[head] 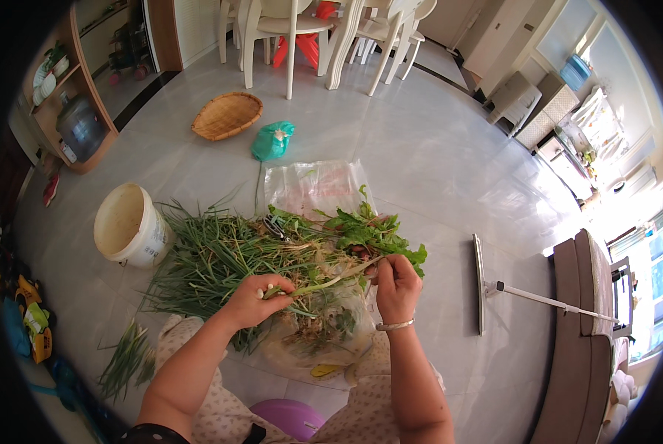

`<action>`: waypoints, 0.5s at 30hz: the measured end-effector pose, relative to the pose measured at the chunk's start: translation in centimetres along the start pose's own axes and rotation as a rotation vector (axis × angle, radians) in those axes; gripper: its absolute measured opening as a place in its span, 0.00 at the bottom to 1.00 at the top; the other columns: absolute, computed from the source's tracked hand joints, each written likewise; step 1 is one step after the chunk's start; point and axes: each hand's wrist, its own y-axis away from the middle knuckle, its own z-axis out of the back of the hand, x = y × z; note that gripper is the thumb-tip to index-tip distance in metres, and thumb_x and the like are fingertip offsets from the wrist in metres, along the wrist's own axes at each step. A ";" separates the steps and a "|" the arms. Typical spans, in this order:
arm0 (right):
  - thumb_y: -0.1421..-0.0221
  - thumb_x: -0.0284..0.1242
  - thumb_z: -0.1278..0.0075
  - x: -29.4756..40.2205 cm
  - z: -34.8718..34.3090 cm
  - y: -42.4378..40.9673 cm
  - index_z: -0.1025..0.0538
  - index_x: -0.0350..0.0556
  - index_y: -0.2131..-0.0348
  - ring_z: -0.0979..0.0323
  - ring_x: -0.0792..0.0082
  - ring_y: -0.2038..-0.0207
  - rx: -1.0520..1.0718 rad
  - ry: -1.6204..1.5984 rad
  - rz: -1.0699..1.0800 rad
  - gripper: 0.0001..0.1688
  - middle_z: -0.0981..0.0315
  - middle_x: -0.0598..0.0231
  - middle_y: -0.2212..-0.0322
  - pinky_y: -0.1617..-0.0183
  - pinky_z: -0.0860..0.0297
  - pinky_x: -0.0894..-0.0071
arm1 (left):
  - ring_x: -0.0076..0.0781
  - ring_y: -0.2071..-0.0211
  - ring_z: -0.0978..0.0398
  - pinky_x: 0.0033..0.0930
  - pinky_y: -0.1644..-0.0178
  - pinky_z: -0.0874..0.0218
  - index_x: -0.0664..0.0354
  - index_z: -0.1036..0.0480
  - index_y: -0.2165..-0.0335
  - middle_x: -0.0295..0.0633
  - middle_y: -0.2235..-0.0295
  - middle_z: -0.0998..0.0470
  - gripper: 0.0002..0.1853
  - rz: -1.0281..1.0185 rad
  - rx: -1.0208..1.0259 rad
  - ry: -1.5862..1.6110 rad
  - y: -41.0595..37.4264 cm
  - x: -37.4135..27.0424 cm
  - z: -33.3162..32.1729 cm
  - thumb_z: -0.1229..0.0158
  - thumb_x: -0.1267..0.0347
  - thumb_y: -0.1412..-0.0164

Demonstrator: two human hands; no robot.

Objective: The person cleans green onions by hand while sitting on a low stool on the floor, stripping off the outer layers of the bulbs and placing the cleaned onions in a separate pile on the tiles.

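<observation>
My left hand holds a few slender green onion-like stalks with white ends showing between the fingers. My right hand, with a bangle at the wrist, pinches the far end of a pale leaf strip stretched between both hands. Under and beyond them lies a large heap of long green onion-like leaves with pale roots toward the right. Broad-leaved greens lie by the heap's right end. A clear plastic bag with scraps in it is below my hands. A small bunch of green stalks lies apart at the left.
A white bucket stands left of the heap. Beyond are a flattened clear bag, a tied green bag and a woven bamboo basket. A flat mop and a sofa are at right; white chairs stand at the back.
</observation>
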 end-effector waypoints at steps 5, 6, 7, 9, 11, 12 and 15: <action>0.50 0.20 0.55 0.2 0.9 -0.4 0.30 0.36 0.78 0.34 0.81 0.84 -0.072 -0.010 -0.028 0.06 0.33 0.66 0.85 0.81 0.39 0.81 | 0.17 0.78 0.33 0.25 0.75 0.42 0.62 0.26 0.68 0.32 0.79 0.27 0.09 0.029 0.036 0.004 0.2 -0.1 0.5 0.41 0.72 0.51; 0.50 0.20 0.55 0.3 1.1 -0.5 0.30 0.36 0.78 0.34 0.81 0.84 -0.082 -0.005 -0.028 0.06 0.33 0.66 0.85 0.81 0.39 0.81 | 0.17 0.78 0.33 0.25 0.74 0.42 0.62 0.26 0.68 0.33 0.79 0.27 0.09 0.042 0.040 0.012 0.2 -0.2 0.6 0.41 0.72 0.51; 0.50 0.20 0.56 0.3 1.3 -0.6 0.30 0.36 0.78 0.34 0.81 0.84 -0.092 -0.009 -0.036 0.06 0.33 0.66 0.85 0.80 0.39 0.81 | 0.17 0.77 0.32 0.25 0.74 0.41 0.63 0.27 0.68 0.33 0.79 0.27 0.09 0.055 0.043 0.020 0.2 -0.2 0.7 0.41 0.72 0.50; 0.49 0.20 0.56 0.4 1.6 -0.8 0.30 0.36 0.79 0.34 0.80 0.84 -0.111 -0.016 -0.052 0.07 0.32 0.66 0.85 0.80 0.38 0.81 | 0.17 0.77 0.32 0.25 0.74 0.41 0.64 0.27 0.67 0.33 0.78 0.26 0.09 0.059 0.061 0.015 0.2 -0.1 0.9 0.42 0.73 0.50; 0.49 0.20 0.56 0.0 1.9 -1.0 0.30 0.36 0.79 0.34 0.80 0.83 -0.129 -0.027 -0.069 0.07 0.32 0.66 0.85 0.80 0.38 0.81 | 0.17 0.77 0.32 0.25 0.74 0.41 0.64 0.27 0.67 0.33 0.78 0.26 0.09 0.059 0.074 0.018 0.1 -0.1 1.0 0.42 0.73 0.50; 0.49 0.20 0.56 -0.2 2.1 -1.0 0.30 0.36 0.79 0.33 0.80 0.83 -0.137 -0.034 -0.079 0.07 0.32 0.66 0.85 0.80 0.38 0.81 | 0.17 0.77 0.32 0.25 0.74 0.41 0.64 0.27 0.67 0.34 0.77 0.25 0.09 0.058 0.077 0.022 0.1 -0.1 1.1 0.42 0.73 0.50; 0.50 0.20 0.56 -0.6 2.3 -1.0 0.29 0.36 0.78 0.33 0.80 0.84 -0.137 0.035 -0.063 0.06 0.32 0.65 0.85 0.79 0.37 0.80 | 0.17 0.76 0.31 0.25 0.73 0.40 0.65 0.28 0.67 0.35 0.75 0.24 0.10 0.041 0.077 0.042 0.1 0.1 1.1 0.43 0.73 0.50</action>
